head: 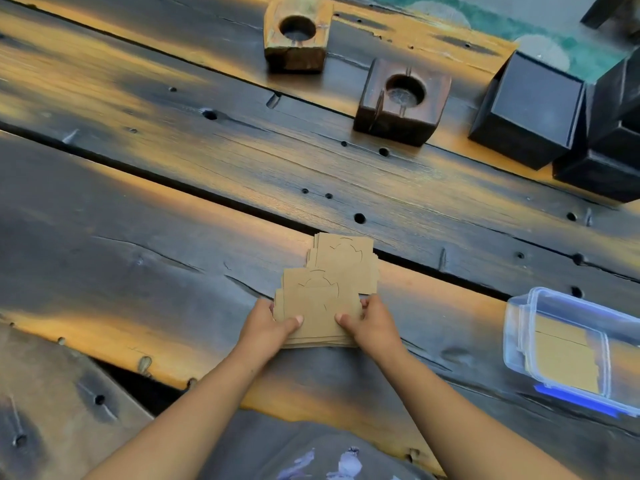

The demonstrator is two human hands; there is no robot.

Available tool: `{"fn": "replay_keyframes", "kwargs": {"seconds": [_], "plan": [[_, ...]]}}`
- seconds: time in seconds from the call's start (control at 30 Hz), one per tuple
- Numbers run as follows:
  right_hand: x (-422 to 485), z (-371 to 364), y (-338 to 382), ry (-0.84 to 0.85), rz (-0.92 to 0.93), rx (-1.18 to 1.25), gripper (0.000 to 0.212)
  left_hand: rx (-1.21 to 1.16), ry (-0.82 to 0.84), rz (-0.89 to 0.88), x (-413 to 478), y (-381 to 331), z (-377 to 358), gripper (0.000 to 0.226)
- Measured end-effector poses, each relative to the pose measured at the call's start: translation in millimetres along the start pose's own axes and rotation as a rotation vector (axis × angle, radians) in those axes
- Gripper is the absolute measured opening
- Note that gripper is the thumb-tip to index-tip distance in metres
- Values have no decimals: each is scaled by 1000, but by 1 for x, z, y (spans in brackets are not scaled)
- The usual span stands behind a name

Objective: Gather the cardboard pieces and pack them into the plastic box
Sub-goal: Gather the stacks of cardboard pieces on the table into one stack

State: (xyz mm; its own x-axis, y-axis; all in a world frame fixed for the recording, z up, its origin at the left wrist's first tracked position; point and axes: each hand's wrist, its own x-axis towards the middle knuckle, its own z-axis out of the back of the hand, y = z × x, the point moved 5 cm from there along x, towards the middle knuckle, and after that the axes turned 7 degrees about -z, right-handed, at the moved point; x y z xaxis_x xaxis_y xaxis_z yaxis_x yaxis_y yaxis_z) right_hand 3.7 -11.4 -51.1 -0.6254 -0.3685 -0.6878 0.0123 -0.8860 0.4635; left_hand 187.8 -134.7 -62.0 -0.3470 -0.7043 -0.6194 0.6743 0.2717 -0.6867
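Surface: dark, weathered plank table point(145, 209) with bolt holes. Between my left hand point(268, 323) and right hand point(369, 323), both clamped on its sides: stack of tan cardboard pieces point(320, 306) with cut outlines. Right of my hands: clear plastic box point(519, 327), cardboard inside.

hands: 2, left hand point(268, 323) and right hand point(369, 323) | cardboard piles: 2, near pile point(317, 306) in the grip, far pile point(346, 261) just past it | plastic box point(568, 344): 1, right of the grip | wood blocks with a round hole: 2, lighter block point(296, 32), darker block point(401, 102), both far past the grip | black boxes point(530, 109): at least 2, far right
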Motion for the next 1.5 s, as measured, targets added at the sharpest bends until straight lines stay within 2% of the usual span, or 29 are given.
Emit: {"fn": "replay_keyframes", "kwargs": {"seconds": [0.37,0.57,0.77,1.0,1.07,1.23,1.4,1.5], "plan": [[57,53,28,-123,26,37,52,105,-26,-94,59,-74,-29,50],[77,52,28,-110,-16,-7,53,226,-9,-74,77,-82,-42,55],[85,52,23,-78,-24,-23,61,238,57,-26,86,-74,-40,62],[89,54,24,-9,-116,100,77,206,24,-6,92,-78,-37,58],[89,52,27,1,-133,127,74,159,35,13,93,-78,-40,62],[92,47,27,36,-168,168,50,-105,81,129,92,-71,-48,57],[92,48,28,98,-189,196,58,-238,191,209,93,-71,-46,46],[85,46,23,112,-185,197,45,-257,218,235,84,-69,-45,38]]}}
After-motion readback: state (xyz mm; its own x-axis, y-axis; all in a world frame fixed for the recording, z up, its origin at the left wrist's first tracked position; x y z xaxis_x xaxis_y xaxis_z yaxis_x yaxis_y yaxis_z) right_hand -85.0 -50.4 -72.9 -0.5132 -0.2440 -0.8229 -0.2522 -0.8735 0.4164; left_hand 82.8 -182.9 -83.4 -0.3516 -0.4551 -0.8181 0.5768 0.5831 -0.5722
